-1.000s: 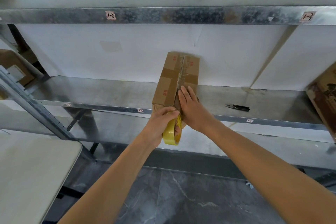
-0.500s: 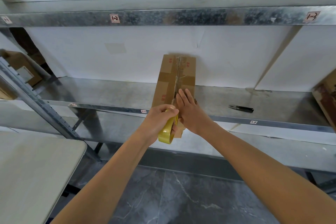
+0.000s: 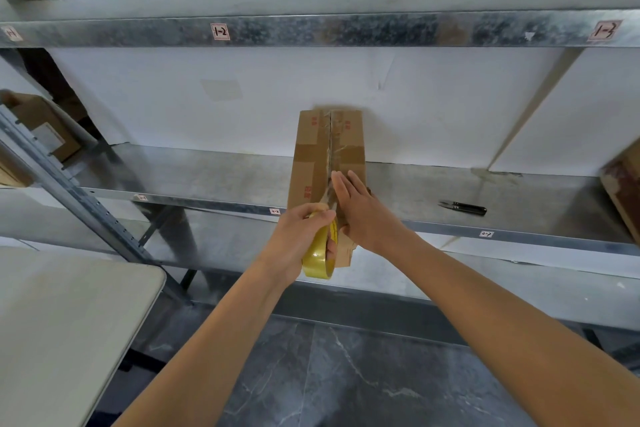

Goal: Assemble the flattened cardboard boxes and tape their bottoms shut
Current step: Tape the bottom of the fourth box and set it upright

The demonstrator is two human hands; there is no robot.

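1. Head view, the task's thing: the cardboard box [image 3: 311,163] lies on the middle metal shelf [image 3: 194,177]. Its far end is against the white back panel and its near end juts past the shelf's front lip. The closed flaps face up, so the centre seam runs straight away from the person, which I judge makes it easy to draw tape along it in one pull. A glossy strip already shows along the far part of the seam.
2. Head view, the hands: the left hand [image 3: 299,239] has its fingers curled tight round the yellow tape roll [image 3: 320,258], held on edge at the box's near end and just below the shelf lip. That suits pulling the strip down over the edge. The right hand [image 3: 363,215] is spread flat with straight fingers and presses on the flaps just right of the seam. This probably keeps the flaps level and stops the box sliding toward the person.
3. Head view, the step in hand: the seam looks nearly covered, so the tape is not yet cut. Black snips [image 3: 462,208] lie on the same shelf well to the right (within the right hand's reach, I would guess).
4. Head view, the rest: a pale surface [image 3: 62,315] sits at lower left. Another brown box [image 3: 41,128] stands at far left beyond the rack's upright, and a further carton's edge [image 3: 623,191] shows at far right.
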